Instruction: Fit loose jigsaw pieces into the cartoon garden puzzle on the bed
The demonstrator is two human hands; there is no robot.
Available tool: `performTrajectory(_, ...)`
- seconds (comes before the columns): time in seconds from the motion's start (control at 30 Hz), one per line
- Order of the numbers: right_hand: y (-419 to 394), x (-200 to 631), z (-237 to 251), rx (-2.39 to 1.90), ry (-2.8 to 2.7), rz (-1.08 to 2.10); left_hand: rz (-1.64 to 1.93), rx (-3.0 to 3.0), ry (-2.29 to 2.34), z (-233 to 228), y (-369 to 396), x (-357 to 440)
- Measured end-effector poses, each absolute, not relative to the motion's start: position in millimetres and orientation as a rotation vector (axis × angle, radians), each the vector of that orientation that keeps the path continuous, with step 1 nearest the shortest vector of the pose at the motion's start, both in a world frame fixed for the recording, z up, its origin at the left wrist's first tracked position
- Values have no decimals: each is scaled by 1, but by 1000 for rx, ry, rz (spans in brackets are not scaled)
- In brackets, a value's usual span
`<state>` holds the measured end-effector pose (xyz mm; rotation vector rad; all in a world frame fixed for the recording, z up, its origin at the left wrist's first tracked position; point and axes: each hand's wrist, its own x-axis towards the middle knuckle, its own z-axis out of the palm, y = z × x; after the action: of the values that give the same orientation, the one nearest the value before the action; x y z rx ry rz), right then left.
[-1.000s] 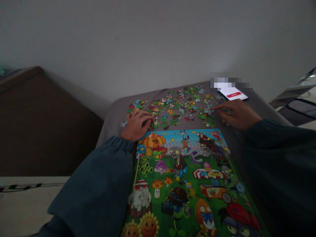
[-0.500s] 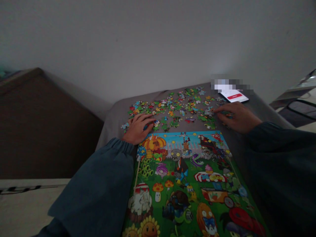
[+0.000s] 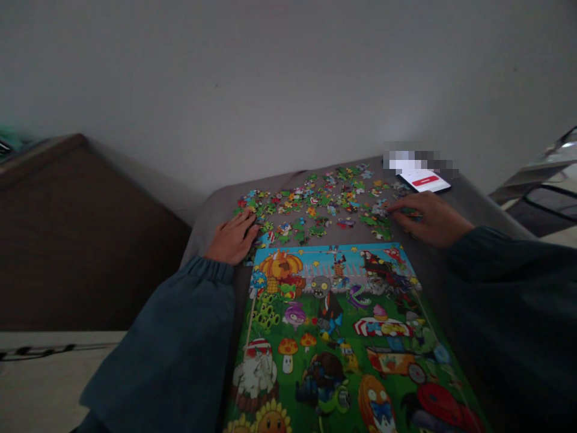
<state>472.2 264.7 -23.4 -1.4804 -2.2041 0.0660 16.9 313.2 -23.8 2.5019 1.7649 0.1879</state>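
Puzzle pieces point(image 3: 322, 201) lie scattered across the grey cushion point(image 3: 211, 210) at centre frame, above the colourful picture board point(image 3: 338, 337). Left hand point(image 3: 232, 240) rests flat and open on the pieces at the scatter's left edge, gripping nothing; right hand point(image 3: 430, 216) spreads loosely over the right edge, fingertips touching pieces. A lit phone point(image 3: 424, 180) sits just beyond it. Sweeping fingers could likely nudge loose pieces off the cushion's edge
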Motion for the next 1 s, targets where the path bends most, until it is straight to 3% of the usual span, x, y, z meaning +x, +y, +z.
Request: performTrajectory(1.0, 265, 472, -25, -1478, -2196, 73, 616, 2565, 1767, -26, 315, 14)
